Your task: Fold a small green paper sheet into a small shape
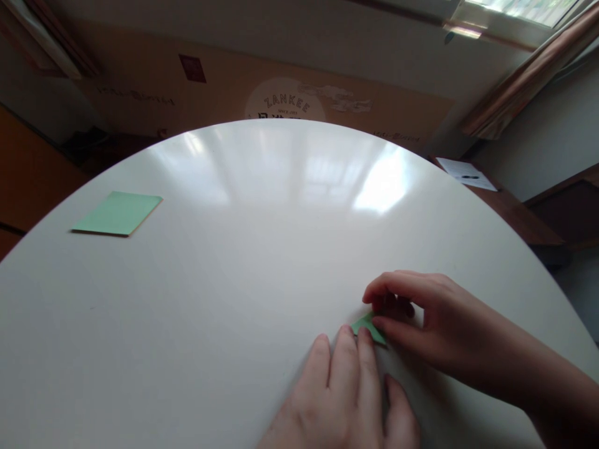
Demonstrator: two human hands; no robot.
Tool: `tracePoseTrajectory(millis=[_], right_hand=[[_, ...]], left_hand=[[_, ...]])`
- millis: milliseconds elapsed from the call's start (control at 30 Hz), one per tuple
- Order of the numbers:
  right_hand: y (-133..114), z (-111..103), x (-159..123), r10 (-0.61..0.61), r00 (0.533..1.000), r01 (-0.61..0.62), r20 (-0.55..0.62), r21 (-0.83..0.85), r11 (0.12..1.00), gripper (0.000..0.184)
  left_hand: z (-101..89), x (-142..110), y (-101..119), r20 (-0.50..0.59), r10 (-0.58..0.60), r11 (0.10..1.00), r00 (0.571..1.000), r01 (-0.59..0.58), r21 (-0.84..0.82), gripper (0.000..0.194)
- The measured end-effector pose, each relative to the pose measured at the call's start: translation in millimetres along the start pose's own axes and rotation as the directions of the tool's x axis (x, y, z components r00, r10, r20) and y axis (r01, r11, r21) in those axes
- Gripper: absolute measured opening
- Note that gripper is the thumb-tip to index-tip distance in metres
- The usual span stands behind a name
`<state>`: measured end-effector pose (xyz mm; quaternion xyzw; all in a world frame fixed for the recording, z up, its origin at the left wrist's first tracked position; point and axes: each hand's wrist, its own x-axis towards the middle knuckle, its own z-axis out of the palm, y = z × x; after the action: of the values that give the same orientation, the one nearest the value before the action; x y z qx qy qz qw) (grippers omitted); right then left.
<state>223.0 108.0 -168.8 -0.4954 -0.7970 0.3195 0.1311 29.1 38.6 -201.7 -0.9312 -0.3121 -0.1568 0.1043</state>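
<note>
A small folded piece of green paper (pixel 368 327) lies on the round white table (pixel 243 262), near its front right. My right hand (pixel 421 318) curls over it from the right, thumb and fingertips pinching its edge. My left hand (pixel 349 393) lies flat in front of it with fingers stretched out, the fingertips pressing on the paper's near edge. Most of the paper is hidden under the fingers.
A stack of green paper sheets (pixel 118 213) sits at the table's far left. Behind the table stands a brown cardboard box (pixel 262 100) with print on it. A white sheet with a pen (pixel 465 173) lies on a wooden surface at the right.
</note>
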Motion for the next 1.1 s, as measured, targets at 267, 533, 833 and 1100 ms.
tracePoseTrajectory(millis=[267,533,833,1100], right_hand=[[0.9,1.2,0.3,-0.015,1.000,0.015,-0.012,-0.009,1.000,0.018],[-2.0,7.5,5.5,-0.038,0.999,0.035,-0.032,-0.111,0.993,0.015],[4.1,7.7,5.1,-0.059,0.997,0.054,-0.044,-0.093,0.994,0.025],[1.9,0.1,1.3,-0.063,0.998,0.064,0.022,-0.048,0.997,0.036]], left_hand=[[8.4,2.0,1.5,-0.051,-0.014,1.000,0.999,0.014,0.001,0.019],[11.3,-1.0,3.5,-0.076,-0.009,1.000,0.997,0.010,0.012,0.019],[-3.8,2.9,-5.3,0.039,0.043,0.999,0.998,-0.044,0.015,0.023],[-4.3,2.9,-3.8,0.064,0.047,0.999,0.997,-0.048,0.020,0.020]])
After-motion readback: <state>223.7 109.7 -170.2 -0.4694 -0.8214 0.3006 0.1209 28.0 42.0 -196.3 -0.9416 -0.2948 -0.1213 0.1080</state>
